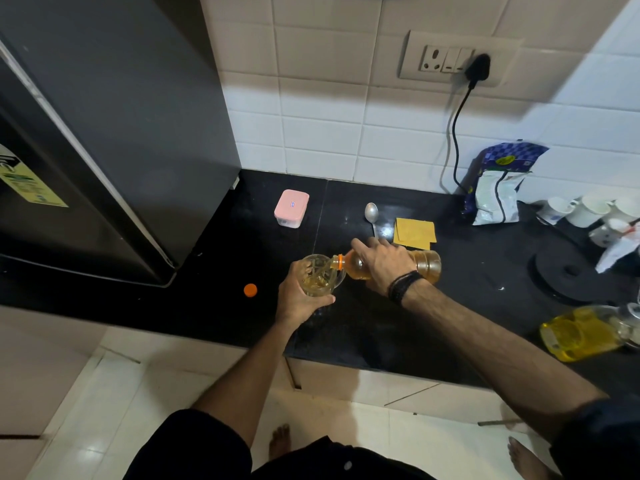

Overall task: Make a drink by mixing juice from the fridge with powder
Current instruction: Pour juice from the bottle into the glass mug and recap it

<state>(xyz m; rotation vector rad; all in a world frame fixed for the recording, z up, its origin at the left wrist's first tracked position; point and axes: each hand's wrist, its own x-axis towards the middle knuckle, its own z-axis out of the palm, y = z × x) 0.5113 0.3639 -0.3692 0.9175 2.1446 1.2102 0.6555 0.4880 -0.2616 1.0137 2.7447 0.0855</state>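
Note:
My right hand grips a clear juice bottle with an orange neck ring, tipped almost flat with its mouth over a glass. My left hand holds that glass from below and the side, just above the black counter. Amber juice sits in the glass. The bottle's orange cap lies on the counter to the left. Behind stand a pink-lidded small container, a metal spoon and a yellow sachet.
A dark fridge fills the left. At the right are a blue and white pouch, white cups, a black round stand, a yellow oil bottle and a plugged black cable.

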